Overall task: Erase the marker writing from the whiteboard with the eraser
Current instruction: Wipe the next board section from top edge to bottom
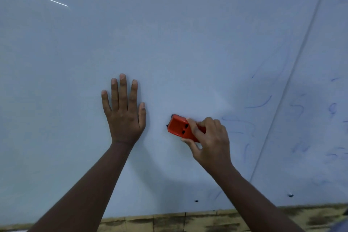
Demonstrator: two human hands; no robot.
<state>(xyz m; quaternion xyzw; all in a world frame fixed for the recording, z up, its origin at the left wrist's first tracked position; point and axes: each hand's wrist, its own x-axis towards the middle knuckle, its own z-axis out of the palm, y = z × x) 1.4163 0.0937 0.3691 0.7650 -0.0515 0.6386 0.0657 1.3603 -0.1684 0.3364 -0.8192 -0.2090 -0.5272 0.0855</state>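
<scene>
Right hand [211,141] gripped the orange eraser [178,126], thumb curled under its near edge, fingers wrapped over the top. The eraser's face lay against the whiteboard [169,43]. Its long axis ran from the hand up and to the left, with the free end pointing toward the left hand [124,111].

Left hand rested flat on the board, fingers straight and slightly spread, holding nothing. It sat beside the eraser's free end, with a strip of bare board between them. Probably a brace rather than a working hand.

The remaining marker writing [258,103] was all to the right of the right hand: faint blue strokes just beyond the knuckles, more past the vertical seam [282,88] between panels, and a further patch [301,149] on the right panel. Some strokes looked half-smeared; none was readable. Board around and left of the left hand showed no ink that I could make out.

So the eraser pointed away from the work. The writing lay behind the holding hand, on the side opposite the eraser's free end. The right hand was the nearer one and already held the tool. My judgement: the next pass called for a sweep rightward, across the seam.

Below both forearms a worn wooden strip [169,220] edged the board's bottom. Two small dark dots [196,201] sat low on the board.
</scene>
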